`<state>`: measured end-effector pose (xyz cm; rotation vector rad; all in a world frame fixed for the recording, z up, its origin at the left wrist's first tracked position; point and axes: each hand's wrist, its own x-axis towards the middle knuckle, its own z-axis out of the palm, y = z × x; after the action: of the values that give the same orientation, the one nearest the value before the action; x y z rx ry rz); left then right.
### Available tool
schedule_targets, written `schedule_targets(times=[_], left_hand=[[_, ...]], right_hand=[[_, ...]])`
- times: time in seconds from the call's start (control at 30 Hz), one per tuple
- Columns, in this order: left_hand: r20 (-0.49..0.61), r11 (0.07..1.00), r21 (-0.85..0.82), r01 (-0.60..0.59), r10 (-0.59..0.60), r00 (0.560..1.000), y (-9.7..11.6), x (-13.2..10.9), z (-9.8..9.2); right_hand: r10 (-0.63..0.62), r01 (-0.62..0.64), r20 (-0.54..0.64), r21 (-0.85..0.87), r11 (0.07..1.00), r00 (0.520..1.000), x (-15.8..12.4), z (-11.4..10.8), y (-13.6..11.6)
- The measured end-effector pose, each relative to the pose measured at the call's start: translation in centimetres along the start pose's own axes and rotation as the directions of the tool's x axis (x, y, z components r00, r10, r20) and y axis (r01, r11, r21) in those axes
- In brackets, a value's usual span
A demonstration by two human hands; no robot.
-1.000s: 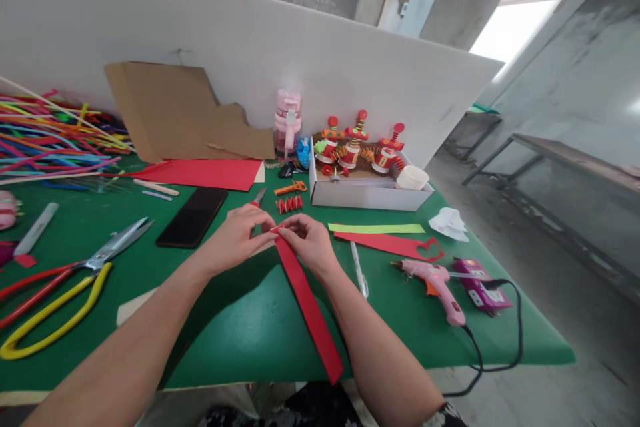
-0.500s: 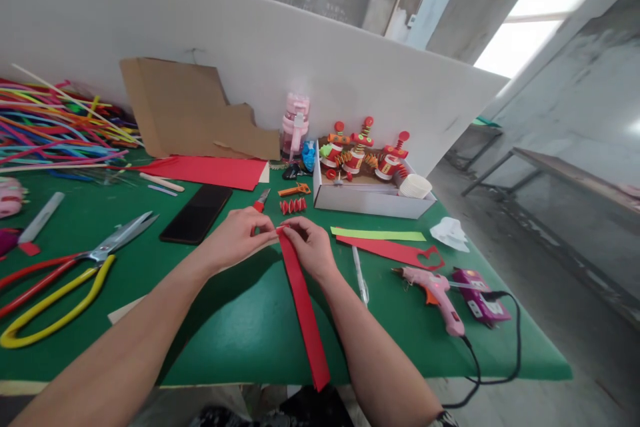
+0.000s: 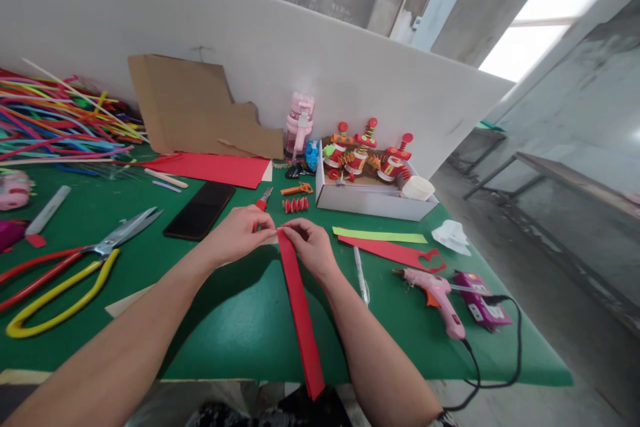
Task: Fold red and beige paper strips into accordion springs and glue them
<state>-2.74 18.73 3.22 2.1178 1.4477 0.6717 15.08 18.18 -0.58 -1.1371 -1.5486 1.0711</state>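
Observation:
My left hand (image 3: 243,232) pinches the end of a cream paper strip (image 3: 129,300), which runs back beneath my left forearm with its far end showing at the lower left. Between the fingers of my right hand (image 3: 309,245) is the top of a red paper strip (image 3: 301,313), hanging down past the table's front edge. The two strips meet at an angle between my fingertips; the join itself is mostly covered. Just beyond my hands lie a red pleated paper piece (image 3: 295,205) and a red-handled craft knife (image 3: 265,199).
Large scissors (image 3: 107,248) and a black phone (image 3: 199,211) lie left. At right are a green strip (image 3: 380,235), a red paper offcut (image 3: 393,252), a pen (image 3: 361,277) and a corded pink glue gun (image 3: 437,290). Behind stands a white box (image 3: 373,202) holding several red paper figures.
The view has shifted slightly, moving most things a little to the right. The red strip's lower end has swung slightly left. Both hands keep their pinch on the strips.

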Motion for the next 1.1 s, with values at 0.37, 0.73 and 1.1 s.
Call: schedule_targets(times=[0.37, 0.73, 1.1], left_hand=[[0.082, 1.000, 0.008, -0.004, 0.003, 0.997, 0.3, -0.1, -0.1], [-0.039, 0.884, 0.367, -0.290, 0.326, 0.945, -0.9, -0.2, 1.2], [-0.015, 0.813, 0.446, -0.373, 0.424, 0.906, -0.1, -0.7, 1.0]], right_hand=[[-0.039, 0.039, 0.003, -0.094, 0.995, 0.999, -0.2, 0.2, 0.0], [-0.122, 0.134, 0.058, -0.298, 0.945, 0.991, -0.3, 0.0, 0.0], [-0.099, 0.106, 0.040, -0.308, 0.945, 0.994, -0.4, 0.4, 0.2]])
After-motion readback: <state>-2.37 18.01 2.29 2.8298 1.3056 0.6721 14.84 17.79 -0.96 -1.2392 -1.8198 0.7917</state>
